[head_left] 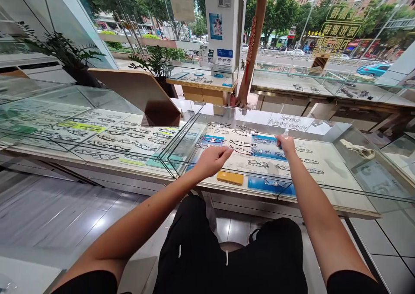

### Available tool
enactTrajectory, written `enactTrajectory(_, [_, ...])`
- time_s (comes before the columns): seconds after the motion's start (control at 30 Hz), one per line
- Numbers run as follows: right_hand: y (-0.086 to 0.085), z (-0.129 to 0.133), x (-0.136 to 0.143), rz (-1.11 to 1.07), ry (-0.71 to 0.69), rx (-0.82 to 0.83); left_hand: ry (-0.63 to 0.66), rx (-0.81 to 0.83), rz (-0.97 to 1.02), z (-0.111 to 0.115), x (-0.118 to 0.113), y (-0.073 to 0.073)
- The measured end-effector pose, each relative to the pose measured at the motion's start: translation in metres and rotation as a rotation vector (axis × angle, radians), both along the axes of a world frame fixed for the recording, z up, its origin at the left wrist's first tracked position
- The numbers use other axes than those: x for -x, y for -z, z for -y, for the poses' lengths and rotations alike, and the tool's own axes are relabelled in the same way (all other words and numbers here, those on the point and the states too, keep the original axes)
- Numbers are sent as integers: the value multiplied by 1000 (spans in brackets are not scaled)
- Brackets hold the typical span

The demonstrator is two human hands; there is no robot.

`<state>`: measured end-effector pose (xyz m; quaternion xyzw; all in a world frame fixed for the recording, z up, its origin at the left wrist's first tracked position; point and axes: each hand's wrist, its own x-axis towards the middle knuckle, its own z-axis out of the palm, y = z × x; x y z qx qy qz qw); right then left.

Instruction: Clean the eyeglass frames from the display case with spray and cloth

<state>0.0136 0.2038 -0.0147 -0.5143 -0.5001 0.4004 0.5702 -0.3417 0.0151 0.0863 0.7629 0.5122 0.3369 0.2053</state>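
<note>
My right hand is closed around a small clear bottle, whose top sticks up above the fingers, over the right part of the glass display case. Left of it, my left hand hovers over the case with its fingers curled together; whether anything is inside them is hidden. Beneath the glass lie several pairs of glasses, some on blue cards, and a yellow case near the front edge.
A brown-backed upright panel stands on the left display case. Behind it are potted plants. A crumpled pale cloth lies at the right. Further counters and a wooden post stand by the windows.
</note>
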Motion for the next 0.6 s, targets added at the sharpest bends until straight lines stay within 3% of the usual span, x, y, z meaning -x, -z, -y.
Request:
enactTrajectory(0.13, [2, 9, 2, 0, 24, 11, 99, -134, -483, -50, -15, -6])
enactTrajectory(0.23, [3, 15, 3, 1, 24, 13, 158, -147, -675, -83, -26, 0])
enactTrajectory(0.37, [3, 22, 4, 6, 14, 2, 202, -132, -704, -107, -36, 8])
enactTrajectory(0.6, [2, 24, 10, -4, 31, -12, 208, -91, -638, -122, -42, 19])
